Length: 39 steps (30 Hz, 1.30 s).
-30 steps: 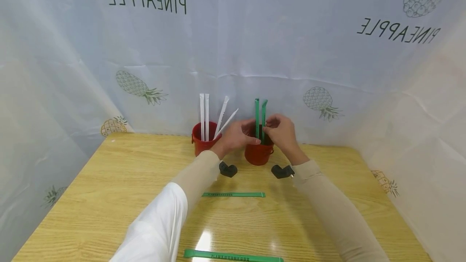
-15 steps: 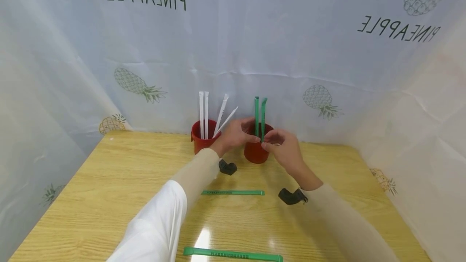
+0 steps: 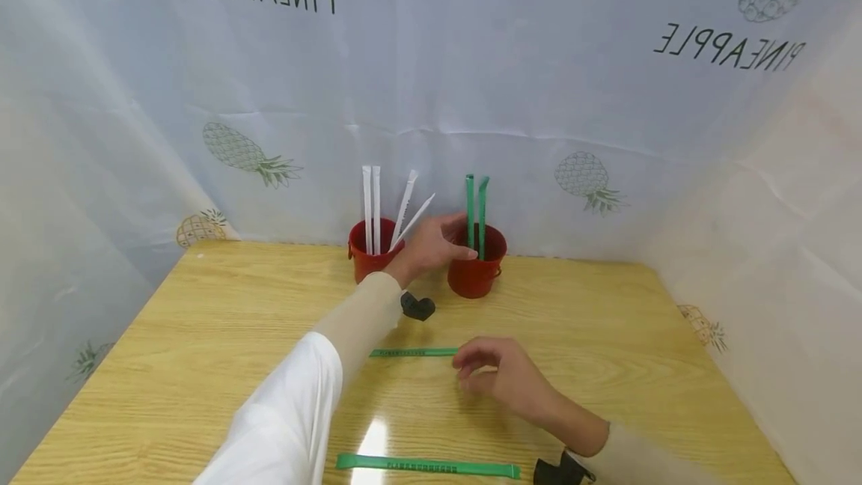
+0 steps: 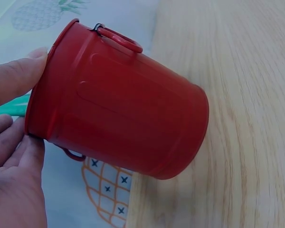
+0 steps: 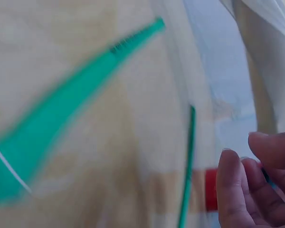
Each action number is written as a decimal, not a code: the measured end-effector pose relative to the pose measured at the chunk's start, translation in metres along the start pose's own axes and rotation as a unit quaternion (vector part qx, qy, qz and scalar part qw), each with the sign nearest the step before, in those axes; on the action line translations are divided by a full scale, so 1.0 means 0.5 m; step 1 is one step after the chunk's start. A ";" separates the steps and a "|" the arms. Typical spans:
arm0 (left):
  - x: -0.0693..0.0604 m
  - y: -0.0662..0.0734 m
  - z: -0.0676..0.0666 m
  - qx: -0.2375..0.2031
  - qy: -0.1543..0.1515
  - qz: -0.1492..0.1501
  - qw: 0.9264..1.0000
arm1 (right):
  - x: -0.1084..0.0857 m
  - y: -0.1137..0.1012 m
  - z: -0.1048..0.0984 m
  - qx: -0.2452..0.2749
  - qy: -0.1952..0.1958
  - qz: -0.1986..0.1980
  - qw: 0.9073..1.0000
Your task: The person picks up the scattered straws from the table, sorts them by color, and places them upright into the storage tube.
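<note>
My left hand (image 3: 434,245) holds the rim of the right-hand red bucket (image 3: 474,279), thumb and fingers on either side of it. Two green wrapped straws (image 3: 470,208) stand upright in that bucket. In the left wrist view, the bucket (image 4: 118,99) rests on the table, its side facing the camera. My right hand (image 3: 505,376) hovers above the table with loosely bent fingers and nothing in it. Its fingertips are near the right end of a green wrapped straw (image 3: 411,352) lying flat. Another green straw (image 3: 431,465) lies nearer to me, large and blurred in the right wrist view.
A second red bucket (image 3: 367,266) stands left of my left hand, with several white wrapped straws (image 3: 367,208) leaning in it. A pineapple-print curtain (image 3: 404,58) hangs behind the wooden table (image 3: 222,335). Black camera mounts (image 3: 419,308) sit at both wrists.
My right hand has left the green straws in the bucket and come back towards me, down to the farther straw on the table. My left hand stays at the bucket rim.
</note>
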<state>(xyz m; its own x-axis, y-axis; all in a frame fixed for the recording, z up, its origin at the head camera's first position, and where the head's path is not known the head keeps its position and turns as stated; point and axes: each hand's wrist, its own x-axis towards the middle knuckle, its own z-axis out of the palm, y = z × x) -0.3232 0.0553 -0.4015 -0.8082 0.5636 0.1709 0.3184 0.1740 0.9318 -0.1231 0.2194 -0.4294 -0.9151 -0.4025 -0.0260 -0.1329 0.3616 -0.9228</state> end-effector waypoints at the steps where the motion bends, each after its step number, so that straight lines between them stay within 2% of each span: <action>1: -0.001 -0.001 -0.001 -0.001 0.000 -0.003 1.000 | -0.008 0.000 0.012 0.009 -0.019 0.010 1.000; 5: -0.003 -0.004 -0.005 0.000 0.004 -0.006 1.000 | -0.033 0.002 0.052 0.038 -0.082 0.046 0.995; 9: -0.002 -0.009 -0.007 0.003 0.004 -0.006 1.000 | -0.054 0.010 0.076 0.036 -0.112 0.061 0.991; 13: 0.002 -0.013 -0.009 -0.001 0.003 0.000 1.000 | -0.062 0.017 0.085 -0.020 -0.157 0.034 0.987; 16: 0.002 -0.014 -0.010 -0.002 0.004 0.003 1.000 | -0.060 0.014 0.089 -0.096 -0.189 -0.001 0.977; 20: 0.002 -0.011 -0.008 0.003 0.002 0.001 1.000 | -0.059 0.011 0.095 -0.205 -0.203 -0.070 0.955; 24: 0.003 -0.008 -0.006 0.000 0.001 0.001 1.000 | -0.058 0.007 0.098 -0.269 -0.208 -0.119 0.933; 28: 0.003 -0.005 -0.005 -0.002 0.001 0.000 1.000 | -0.057 -0.005 0.104 -0.323 -0.218 -0.129 0.912; 35: 0.003 -0.004 -0.002 0.003 0.000 0.000 1.000 | -0.062 -0.022 0.113 -0.437 -0.256 -0.114 0.855; 37: 0.003 -0.004 -0.002 0.004 0.001 -0.001 1.000 | -0.063 -0.024 0.114 -0.449 -0.257 -0.121 0.847; 39: 0.003 -0.004 -0.001 0.003 -0.001 -0.001 1.000 | -0.062 -0.025 0.114 -0.449 -0.258 -0.129 0.845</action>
<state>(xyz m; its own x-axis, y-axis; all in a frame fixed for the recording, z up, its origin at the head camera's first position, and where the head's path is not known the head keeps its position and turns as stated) -0.3251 0.0554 -0.4028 -0.8076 0.5655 0.1675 0.3196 0.1808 0.9301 -0.0715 0.1795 -0.4390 -0.5538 -0.7954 -0.2463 -0.7510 0.6049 -0.2647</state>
